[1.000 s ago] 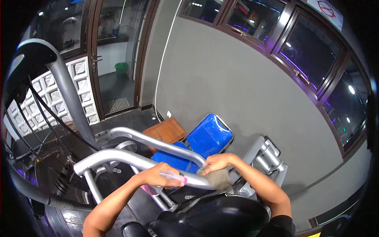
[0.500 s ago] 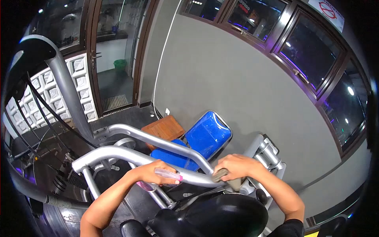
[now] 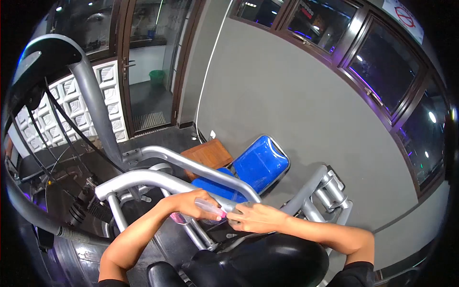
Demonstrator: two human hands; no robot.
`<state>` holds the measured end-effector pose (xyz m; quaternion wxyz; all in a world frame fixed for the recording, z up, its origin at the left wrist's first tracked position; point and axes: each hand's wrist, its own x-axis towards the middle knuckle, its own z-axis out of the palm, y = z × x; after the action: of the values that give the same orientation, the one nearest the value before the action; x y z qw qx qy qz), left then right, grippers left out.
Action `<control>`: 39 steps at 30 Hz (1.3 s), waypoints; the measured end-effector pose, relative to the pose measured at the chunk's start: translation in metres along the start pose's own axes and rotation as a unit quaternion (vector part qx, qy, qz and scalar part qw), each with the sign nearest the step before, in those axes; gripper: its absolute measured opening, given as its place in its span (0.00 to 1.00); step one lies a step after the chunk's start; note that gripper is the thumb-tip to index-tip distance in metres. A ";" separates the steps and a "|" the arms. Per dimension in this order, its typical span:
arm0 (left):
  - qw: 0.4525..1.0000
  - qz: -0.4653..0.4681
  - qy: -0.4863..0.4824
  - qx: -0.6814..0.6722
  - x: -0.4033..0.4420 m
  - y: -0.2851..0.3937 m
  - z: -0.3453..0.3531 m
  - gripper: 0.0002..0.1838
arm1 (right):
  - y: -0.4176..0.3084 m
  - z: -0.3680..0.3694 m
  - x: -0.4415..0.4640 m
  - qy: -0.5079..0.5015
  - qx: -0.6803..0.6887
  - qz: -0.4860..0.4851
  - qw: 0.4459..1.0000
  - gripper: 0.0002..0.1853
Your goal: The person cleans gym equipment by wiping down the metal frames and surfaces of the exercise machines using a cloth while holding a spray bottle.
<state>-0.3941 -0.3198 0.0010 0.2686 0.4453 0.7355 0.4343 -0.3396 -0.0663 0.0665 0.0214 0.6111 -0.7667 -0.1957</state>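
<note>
My left hand (image 3: 193, 203) is wrapped round a clear spray bottle (image 3: 208, 207) with a pink nozzle, held over the silver frame tube (image 3: 143, 178) of a gym machine. Right beside the nozzle, my right hand (image 3: 256, 217) is closed on the grey-brown cloth (image 3: 234, 215), most of which is hidden under the fingers, against the same tube. Below both hands lies a black padded seat (image 3: 282, 256).
Behind the tubes stand a blue folding chair (image 3: 262, 162) and a brown wooden box (image 3: 208, 155). Cables and a silver upright (image 3: 95, 100) rise at the left. A grey wall (image 3: 296, 105) lies beyond, with more machine tubes (image 3: 330, 191) at the right.
My right hand, with the cloth, has moved left along the tube and come close to the bottle. My left hand still holds the bottle. The view has shifted slightly.
</note>
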 end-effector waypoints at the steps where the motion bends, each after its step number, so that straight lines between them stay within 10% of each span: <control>1: 1.000 0.011 0.007 -0.005 0.001 -0.005 0.002 0.15 | 0.001 -0.001 -0.004 -0.037 0.018 -0.030 0.999 0.10; 8: 0.999 -0.046 -0.027 0.009 0.001 0.003 -0.005 0.16 | -0.009 -0.007 -0.022 -0.167 0.012 -0.048 0.985 0.09; 21: 0.986 -0.070 0.035 -0.148 -0.015 0.000 -0.024 0.13 | -0.024 0.008 0.047 0.021 -0.054 0.048 0.997 0.05; 32: 0.984 -0.062 0.128 -0.105 -0.021 0.000 -0.033 0.20 | -0.020 -0.036 -0.006 -0.140 0.059 0.160 0.975 0.10; 39: 0.986 -0.077 0.111 -0.093 -0.019 -0.002 -0.032 0.18 | 0.019 -0.048 0.001 -0.066 0.275 0.291 0.914 0.20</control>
<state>-0.4112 -0.3500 0.0151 0.2580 0.3098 0.7491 0.5257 -0.3442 -0.0773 0.1164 -0.1418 0.3285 -0.9338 -0.0023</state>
